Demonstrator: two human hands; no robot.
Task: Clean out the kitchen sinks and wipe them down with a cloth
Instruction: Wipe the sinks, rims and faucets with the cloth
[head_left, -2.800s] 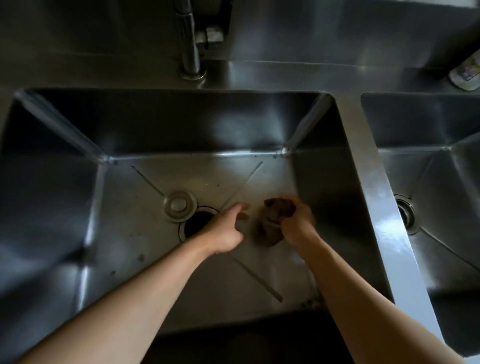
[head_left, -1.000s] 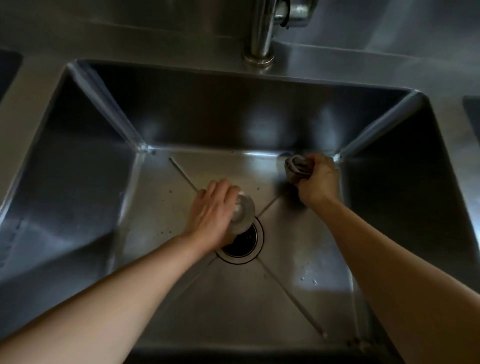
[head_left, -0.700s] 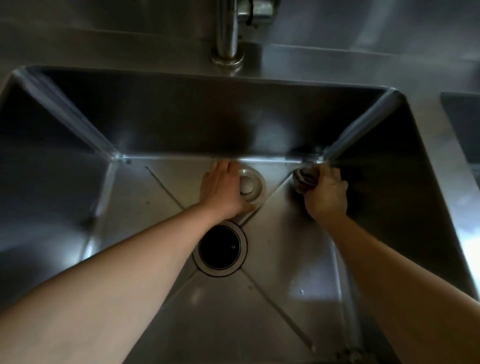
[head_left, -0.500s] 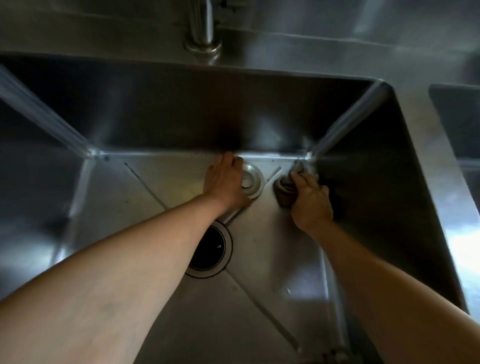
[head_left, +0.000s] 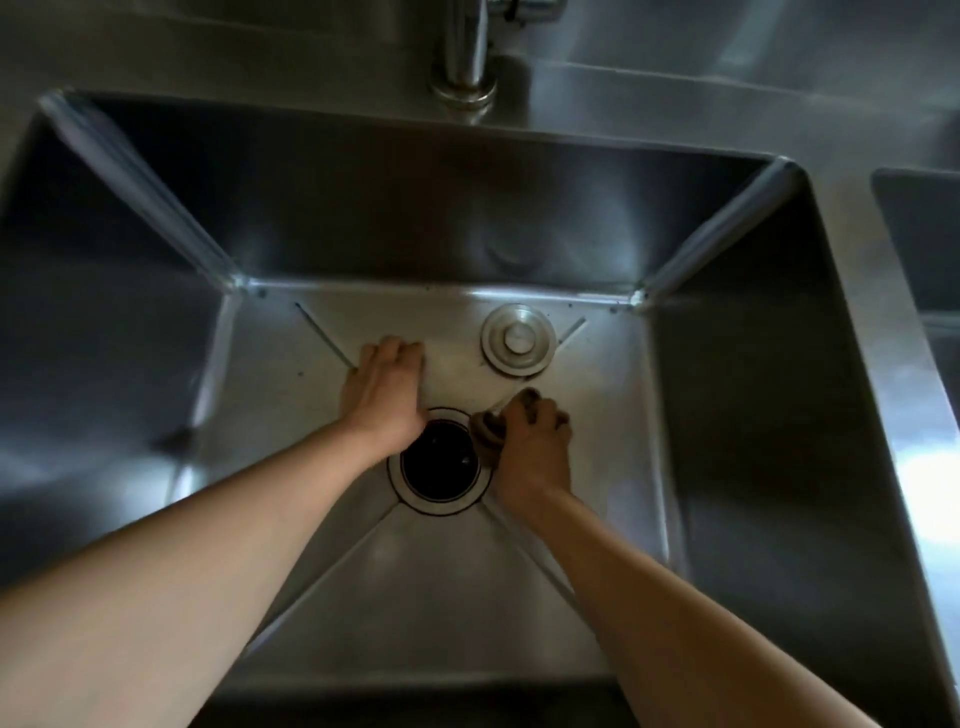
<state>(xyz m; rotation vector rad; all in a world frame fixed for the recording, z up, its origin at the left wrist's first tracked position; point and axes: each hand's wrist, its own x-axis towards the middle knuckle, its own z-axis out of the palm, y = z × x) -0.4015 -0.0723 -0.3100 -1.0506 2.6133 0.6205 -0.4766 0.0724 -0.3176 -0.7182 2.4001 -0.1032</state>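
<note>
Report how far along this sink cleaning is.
Done: the stopper is out of the drain and lies by the back wall; no debris shows on the sink floor. In hand: the right hand holds a bunched cloth at the drain's rim, while the left hand rests flat on the floor. Left: the walls, plus the second sink at right.

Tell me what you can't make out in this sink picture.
Head view only:
- Cloth: mostly hidden under the right hand, so its size is unclear.
- Faucet: spout cut off by the top edge.
- Second sink: cut off by the right edge.
- Drain opening: too dark inside to see.
- Left hand: fingertips curl out of sight.
</note>
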